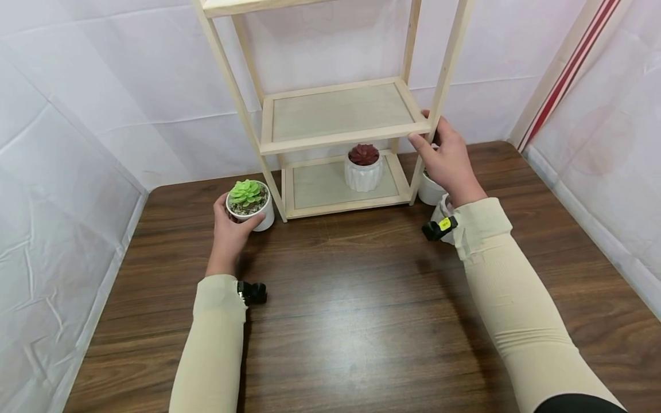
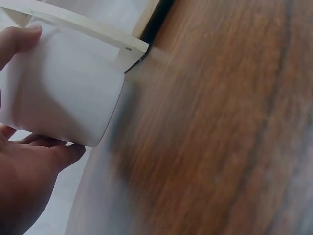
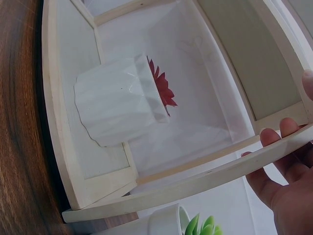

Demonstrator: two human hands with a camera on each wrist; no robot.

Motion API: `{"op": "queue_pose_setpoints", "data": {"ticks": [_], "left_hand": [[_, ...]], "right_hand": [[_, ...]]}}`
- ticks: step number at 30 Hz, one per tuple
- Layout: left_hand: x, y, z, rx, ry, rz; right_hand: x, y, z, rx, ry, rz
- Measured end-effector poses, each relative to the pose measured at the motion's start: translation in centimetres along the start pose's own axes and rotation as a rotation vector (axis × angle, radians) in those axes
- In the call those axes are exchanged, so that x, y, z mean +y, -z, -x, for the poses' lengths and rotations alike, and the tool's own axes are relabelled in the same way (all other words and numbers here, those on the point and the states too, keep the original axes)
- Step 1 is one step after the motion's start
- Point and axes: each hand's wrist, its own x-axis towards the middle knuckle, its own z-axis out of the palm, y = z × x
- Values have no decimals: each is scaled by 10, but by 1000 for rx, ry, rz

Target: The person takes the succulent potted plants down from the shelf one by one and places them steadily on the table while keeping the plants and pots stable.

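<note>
My left hand [image 1: 227, 244] grips a round white pot [image 1: 265, 217] with a bright green succulent [image 1: 245, 193], thumb in front and fingers round its far side. The pot is right by the left front leg of a light wooden shelf rack [image 1: 343, 140], its base close over the table. At the rack's other side, my right hand [image 1: 450, 163] holds the right front post near the middle shelf, with fingers curled round the wood. A ribbed white pot with a dark red succulent [image 1: 364, 156] stands on the bottom shelf, toward its right.
Beside the rack's right leg is a white pot [image 1: 430, 190], partly behind my right hand. Another white pot [image 1: 440, 217] is nearer, partly covered by the wrist camera. The dark wooden table [image 1: 335, 298] meets white sheeting [image 1: 155, 69] at the back and sides.
</note>
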Motion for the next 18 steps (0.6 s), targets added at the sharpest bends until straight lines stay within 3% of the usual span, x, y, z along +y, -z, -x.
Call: {"op": "queue_pose_setpoints", "data": {"ticks": [8,18], "left_hand": [[-5,-3,-6,20,34,-38],[-8,-6,-13,22,21,-18]], "right_hand": [[2,0,-1,-2,8,-11],[3,0,-1,-3,9,-9]]}}
